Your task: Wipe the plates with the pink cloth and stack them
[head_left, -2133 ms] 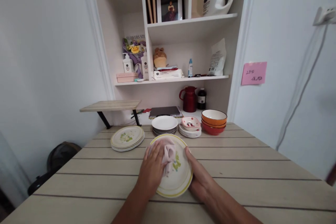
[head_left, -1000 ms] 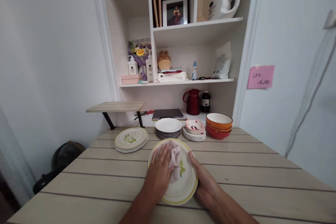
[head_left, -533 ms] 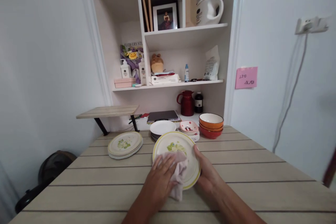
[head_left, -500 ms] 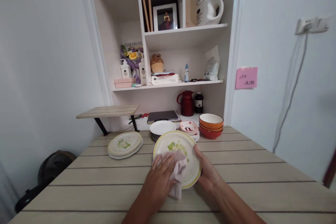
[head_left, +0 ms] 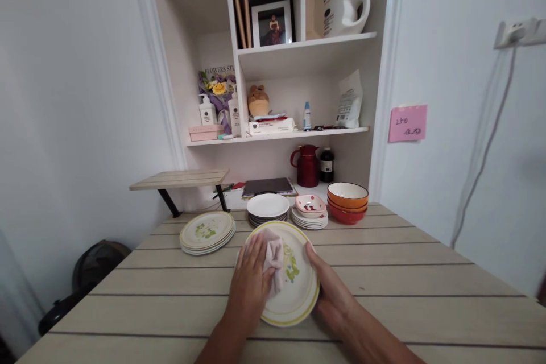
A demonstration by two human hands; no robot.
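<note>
My right hand [head_left: 335, 290] grips the right edge of a cream plate [head_left: 301, 296] with a yellow rim and a green leafy print. The thumb lies on the plate's face and the other fingers go out of sight behind it. Against the plate's left part, my left hand [head_left: 251, 278] presses a pale pink cloth [head_left: 274, 256], its fingers laid over the fabric. The plate is tilted above the table. To the left lies a stack of similar plates [head_left: 207, 230].
Behind the held plate stand white-topped dark plates [head_left: 268, 205], a small patterned bowl [head_left: 310, 205] on white saucers [head_left: 310, 219], and stacked orange and red bowls [head_left: 347, 205]. A raised wooden shelf [head_left: 179, 179] is at the left. A red jug [head_left: 307, 166] stands farther back.
The plate has come lower and slightly left, turning in my right hand. My left hand has slid the cloth up and left across its face.
</note>
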